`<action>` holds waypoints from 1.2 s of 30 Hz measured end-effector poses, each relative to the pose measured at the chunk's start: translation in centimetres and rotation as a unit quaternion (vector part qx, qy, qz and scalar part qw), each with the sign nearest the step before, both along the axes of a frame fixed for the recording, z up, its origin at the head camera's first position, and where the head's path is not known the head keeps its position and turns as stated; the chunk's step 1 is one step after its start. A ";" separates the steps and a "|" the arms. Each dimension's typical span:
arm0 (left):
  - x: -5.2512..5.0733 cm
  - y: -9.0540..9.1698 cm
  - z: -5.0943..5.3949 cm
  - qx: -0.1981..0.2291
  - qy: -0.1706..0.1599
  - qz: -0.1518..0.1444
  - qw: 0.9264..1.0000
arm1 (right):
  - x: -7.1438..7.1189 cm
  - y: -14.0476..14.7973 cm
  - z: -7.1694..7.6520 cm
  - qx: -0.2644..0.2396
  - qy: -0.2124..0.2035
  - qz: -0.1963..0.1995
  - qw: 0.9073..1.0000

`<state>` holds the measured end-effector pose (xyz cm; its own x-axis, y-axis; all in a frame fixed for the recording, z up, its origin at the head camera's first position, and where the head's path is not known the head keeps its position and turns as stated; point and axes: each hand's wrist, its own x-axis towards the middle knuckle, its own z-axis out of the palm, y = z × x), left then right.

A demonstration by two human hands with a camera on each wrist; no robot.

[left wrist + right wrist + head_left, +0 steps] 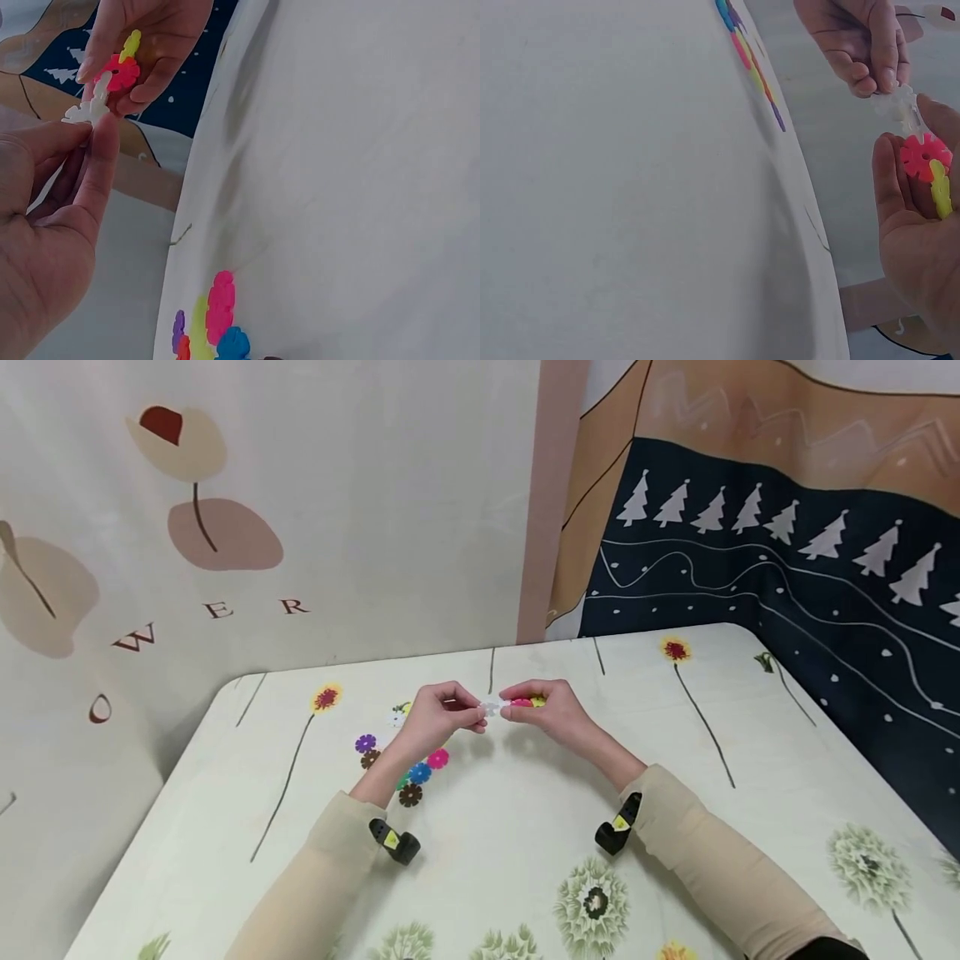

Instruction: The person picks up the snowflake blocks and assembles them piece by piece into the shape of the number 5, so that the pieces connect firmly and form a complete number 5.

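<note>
Above the table my left hand [438, 717] pinches a white notched snowflake disc [84, 113] between thumb and fingers. Facing it, my right hand [557, 714] holds a short chain of linked discs. In the right wrist view this chain shows a second whitish disc [910, 118], a pink disc [926, 156] and a yellow disc [940, 189] lying toward the palm. The two white discs meet edge to edge between the hands, at an angle to each other. How deeply their slots engage cannot be made out.
Loose discs lie on the table around and below my left forearm, among them a purple disc [365, 743], a blue disc [420, 773], a brown disc [410, 795] and a pink one [438, 758]. A flower-printed cloth [510, 843] covers the table; curtains hang behind it.
</note>
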<state>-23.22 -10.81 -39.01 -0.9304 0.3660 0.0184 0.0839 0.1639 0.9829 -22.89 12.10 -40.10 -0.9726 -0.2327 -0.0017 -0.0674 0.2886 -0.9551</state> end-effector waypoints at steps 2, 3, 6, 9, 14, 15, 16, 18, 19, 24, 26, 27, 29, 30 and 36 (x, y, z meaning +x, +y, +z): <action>0.1 0.1 0.0 -0.001 -0.003 -0.004 1.000 | 0.1 0.0 0.0 -0.006 0.000 0.000 1.000; 0.1 0.2 0.0 -0.002 -0.005 -0.004 1.000 | 0.1 0.1 0.0 -0.007 0.001 0.000 1.000; 0.1 0.3 0.0 -0.003 -0.008 -0.004 1.000 | 0.2 0.1 0.0 -0.017 0.004 0.003 1.000; 0.2 0.5 0.0 0.004 -0.011 -0.005 1.000 | 0.2 0.2 0.0 -0.025 0.009 0.005 1.000; 0.3 0.6 0.2 0.000 -0.005 -0.010 1.000 | 0.2 0.2 0.1 -0.032 0.015 0.013 0.999; 0.3 0.6 0.2 -0.004 -0.003 -0.012 1.000 | 0.2 0.1 0.1 -0.032 0.015 0.016 0.999; 0.3 0.6 0.3 -0.004 -0.003 -0.012 1.000 | 0.2 0.1 0.1 -0.031 0.016 0.019 0.999; 0.4 0.3 0.4 -0.009 0.001 -0.012 1.000 | 0.1 0.1 0.2 -0.030 0.015 0.023 0.999; 0.4 0.1 0.5 -0.014 0.002 -0.010 1.000 | 0.1 0.1 0.2 -0.029 0.014 0.023 0.999; 0.0 -1.7 0.8 -0.054 0.012 0.009 0.998 | -0.1 0.1 0.2 -0.026 0.007 0.016 1.000; -0.3 -2.6 0.7 -0.072 0.016 0.021 0.997 | -0.1 0.2 0.1 -0.025 0.005 0.011 1.000; -0.4 -2.9 0.6 -0.076 0.019 0.025 0.997 | -0.1 0.2 0.1 -0.024 0.004 0.009 1.000; -0.8 -3.8 0.3 -0.089 0.022 0.036 0.995 | -0.1 0.3 0.1 -0.026 0.001 0.006 1.000; -0.9 -4.1 0.1 -0.097 0.021 0.043 0.994 | 0.0 0.3 0.2 -0.027 0.000 0.007 1.000; -2.2 -6.2 -1.3 -0.139 0.015 0.075 0.987 | 0.1 0.3 0.4 -0.032 -0.002 0.011 0.999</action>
<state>-25.43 -17.06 -40.34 -0.9753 0.2180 -0.0350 0.0660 0.4392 0.8959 -22.76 12.41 -39.75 -0.9674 -0.2529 0.0108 -0.0700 0.2262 -0.9716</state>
